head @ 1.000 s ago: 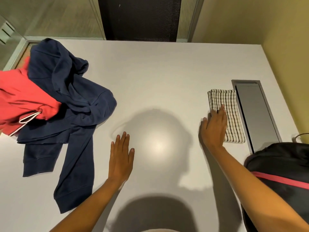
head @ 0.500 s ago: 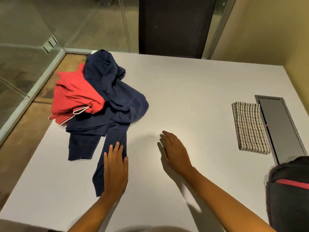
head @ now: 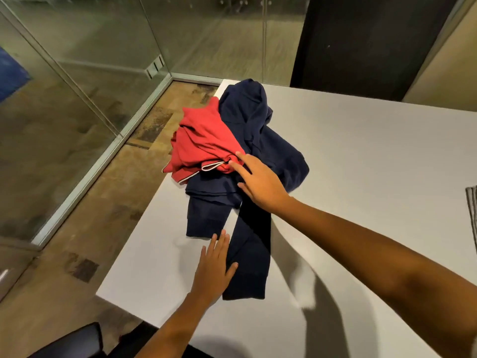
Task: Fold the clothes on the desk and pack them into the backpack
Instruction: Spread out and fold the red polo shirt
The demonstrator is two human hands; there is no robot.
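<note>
early stage. red top (head: 204,140) and navy hoodie (head: 258,120) sit in an unfolded heap at the desk's (head: 361,164) far-left corner. right hand (head: 260,184): fingers straight, tips touching the red hem, gripping nothing. left hand (head: 214,267): flat beside a navy sleeve. backpack out of view; i judge folding and packing both pending.

Matt navy cloth hoodie (head: 260,140), red cloth shirt (head: 204,140), smooth matt desk (head: 361,156), glossy glass wall (head: 85,60)
</note>
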